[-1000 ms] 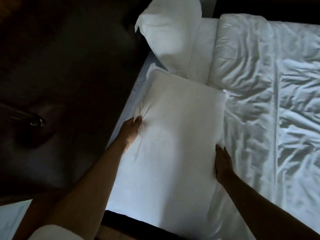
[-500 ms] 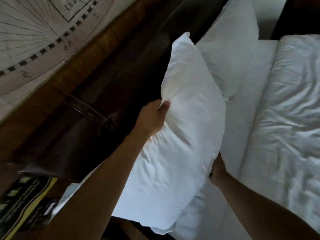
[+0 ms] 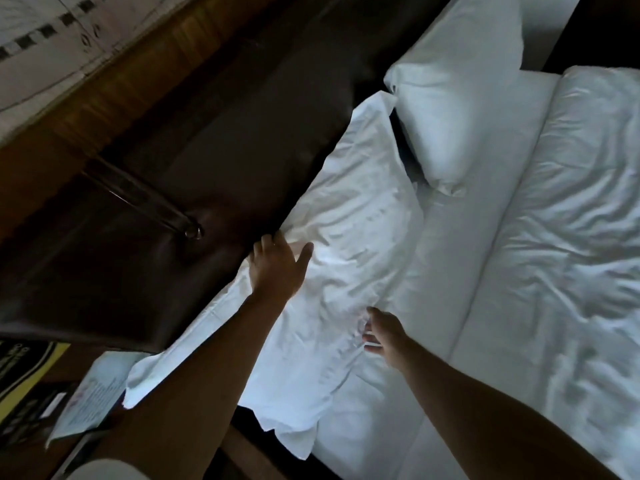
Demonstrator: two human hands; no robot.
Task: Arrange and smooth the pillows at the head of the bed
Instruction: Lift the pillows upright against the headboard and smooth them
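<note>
the near pillow (image 3: 349, 216) is laid against the dark headboard (image 3: 214, 140), just beside the far pillow (image 3: 460, 109). it is pressed by the left hand (image 3: 277, 268), fingers spread, and touched by the right hand (image 3: 384, 332), fingers relaxed.

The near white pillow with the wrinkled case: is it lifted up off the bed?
No, the near white pillow lies on the bed against the dark headboard, with the left hand on it.

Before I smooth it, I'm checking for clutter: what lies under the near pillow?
The near pillow lies on the white sheet, against the dark headboard. The left hand rests on it. Whatever is directly beneath is covered.
</note>
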